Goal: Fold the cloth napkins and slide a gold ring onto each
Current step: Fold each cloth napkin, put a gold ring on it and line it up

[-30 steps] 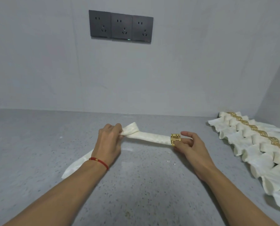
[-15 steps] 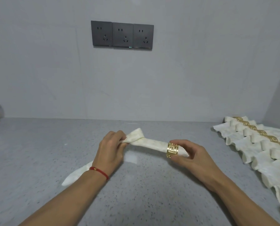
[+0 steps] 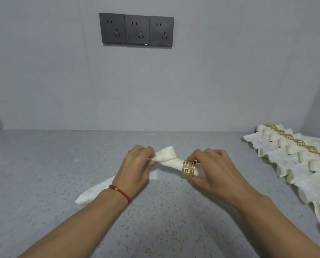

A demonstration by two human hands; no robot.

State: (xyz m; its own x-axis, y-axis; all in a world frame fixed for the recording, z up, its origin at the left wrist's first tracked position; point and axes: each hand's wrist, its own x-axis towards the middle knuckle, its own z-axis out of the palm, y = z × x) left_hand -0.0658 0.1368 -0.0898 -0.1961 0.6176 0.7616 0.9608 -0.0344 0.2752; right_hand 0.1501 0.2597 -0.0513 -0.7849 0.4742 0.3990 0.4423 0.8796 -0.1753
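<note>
Your left hand [image 3: 136, 168] grips the folded napkin [image 3: 166, 159]; your right hand [image 3: 214, 172] pinches the gold ring [image 3: 189, 168] around it.

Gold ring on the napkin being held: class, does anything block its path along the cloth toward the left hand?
Nothing visible does. The gold ring sits around the rolled napkin, pinched by the right hand. Bare cloth runs from the ring to the left hand, which grips the napkin's folded bend. That grip is the only stop ahead.

The right hand [image 3: 214, 171] hides the napkin's [image 3: 167, 158] ringed end.
</note>
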